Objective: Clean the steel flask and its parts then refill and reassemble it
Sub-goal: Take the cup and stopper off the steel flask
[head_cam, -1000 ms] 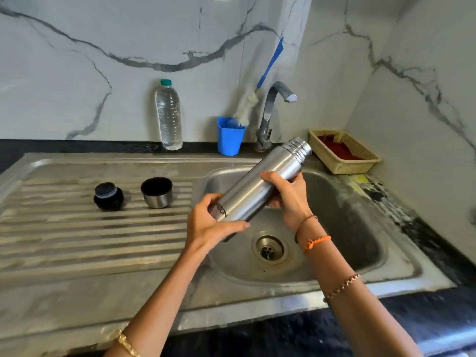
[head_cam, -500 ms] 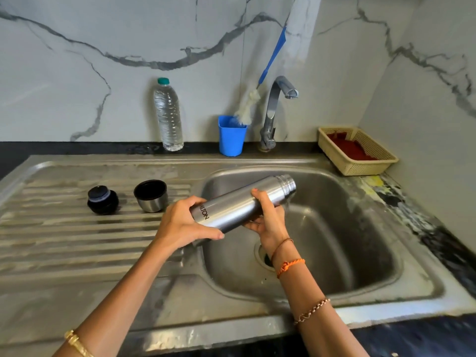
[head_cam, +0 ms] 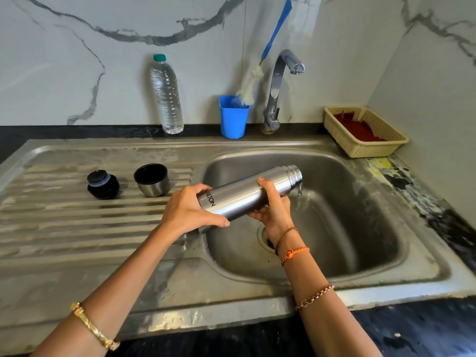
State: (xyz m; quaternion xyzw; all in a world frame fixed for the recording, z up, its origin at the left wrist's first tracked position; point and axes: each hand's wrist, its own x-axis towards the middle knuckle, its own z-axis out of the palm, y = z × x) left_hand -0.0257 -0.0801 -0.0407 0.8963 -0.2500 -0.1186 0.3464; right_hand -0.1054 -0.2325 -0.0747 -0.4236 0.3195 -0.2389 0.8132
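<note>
Two parts, stopper (head_cam: 103, 184) and cup (head_cam: 152, 179), sit left of the sink basin (head_cam: 360, 228) awaiting reassembly; left hand (head_cam: 189, 212) and right hand (head_cam: 274, 212) clasp the flask (head_cam: 247, 195), draining rinse water; refilling remains.

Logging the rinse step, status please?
Left hand and right hand both grip the flask. Flask tipped over sink, water trickling from its mouth. Nothing in the way.

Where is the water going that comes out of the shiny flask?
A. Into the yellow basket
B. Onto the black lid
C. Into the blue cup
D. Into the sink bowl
D: both hands tip the steel flask over the sink bowl, and water trickles from its open mouth into the bowl.
</note>
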